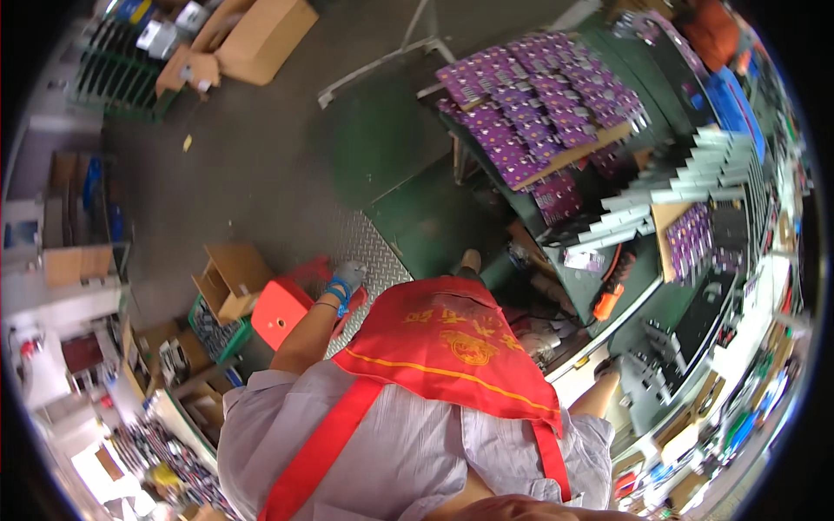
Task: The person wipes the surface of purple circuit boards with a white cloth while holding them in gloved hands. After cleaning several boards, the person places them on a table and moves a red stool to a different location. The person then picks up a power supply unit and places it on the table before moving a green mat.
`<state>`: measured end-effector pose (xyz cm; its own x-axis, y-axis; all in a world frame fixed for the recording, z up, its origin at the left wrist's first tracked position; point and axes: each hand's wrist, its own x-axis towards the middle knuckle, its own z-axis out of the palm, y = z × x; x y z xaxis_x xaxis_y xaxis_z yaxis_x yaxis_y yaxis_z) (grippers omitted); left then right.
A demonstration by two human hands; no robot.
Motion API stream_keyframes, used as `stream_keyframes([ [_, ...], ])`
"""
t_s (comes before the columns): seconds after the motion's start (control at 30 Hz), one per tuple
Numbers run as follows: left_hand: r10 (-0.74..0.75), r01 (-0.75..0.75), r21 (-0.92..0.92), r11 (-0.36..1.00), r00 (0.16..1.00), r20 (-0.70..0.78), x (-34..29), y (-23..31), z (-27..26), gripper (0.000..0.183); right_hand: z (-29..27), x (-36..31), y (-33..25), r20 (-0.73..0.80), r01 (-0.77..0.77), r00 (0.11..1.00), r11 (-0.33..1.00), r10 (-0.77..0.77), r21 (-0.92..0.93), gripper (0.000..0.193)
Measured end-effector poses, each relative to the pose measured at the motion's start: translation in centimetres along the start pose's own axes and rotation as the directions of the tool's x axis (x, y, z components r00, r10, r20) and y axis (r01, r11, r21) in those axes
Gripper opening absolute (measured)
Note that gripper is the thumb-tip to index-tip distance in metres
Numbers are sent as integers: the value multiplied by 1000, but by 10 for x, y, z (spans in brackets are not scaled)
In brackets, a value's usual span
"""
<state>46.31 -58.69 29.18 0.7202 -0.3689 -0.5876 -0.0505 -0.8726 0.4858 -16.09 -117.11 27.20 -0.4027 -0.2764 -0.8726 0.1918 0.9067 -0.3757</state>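
My left hand (350,275), in a pale glove with a blue band at the wrist, hangs low on the left beside a red plastic stool (280,314). Parts of the stool show on both sides of that forearm. Whether the fingers grip it is too small and blurred to make out. On the right, my right hand (607,368), which looks dark-gloved, rests at the near edge of the workbench. Grey metal brackets (641,391) lie right beside it. Its fingers are mostly hidden.
Purple printed boxes (543,95) cover a green table (569,278), next to stacked pale metal pieces (660,191) and an orange-handled power tool (608,300). An open carton (234,273) and a green crate (213,334) stand left. Metal tread plate (373,247) lies ahead.
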Motion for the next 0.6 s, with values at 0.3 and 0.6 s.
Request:
stream_keyframes([
  [0.3, -144, 139, 55, 989, 985, 99, -41, -59, 24, 21, 69, -66, 85, 42, 56, 998, 746, -38, -663, 38],
  [0.6, -558, 577, -377, 724, 812, 170, 21, -211, 3, 30, 304, -172, 282, 306, 246, 939, 315, 157, -917, 33],
])
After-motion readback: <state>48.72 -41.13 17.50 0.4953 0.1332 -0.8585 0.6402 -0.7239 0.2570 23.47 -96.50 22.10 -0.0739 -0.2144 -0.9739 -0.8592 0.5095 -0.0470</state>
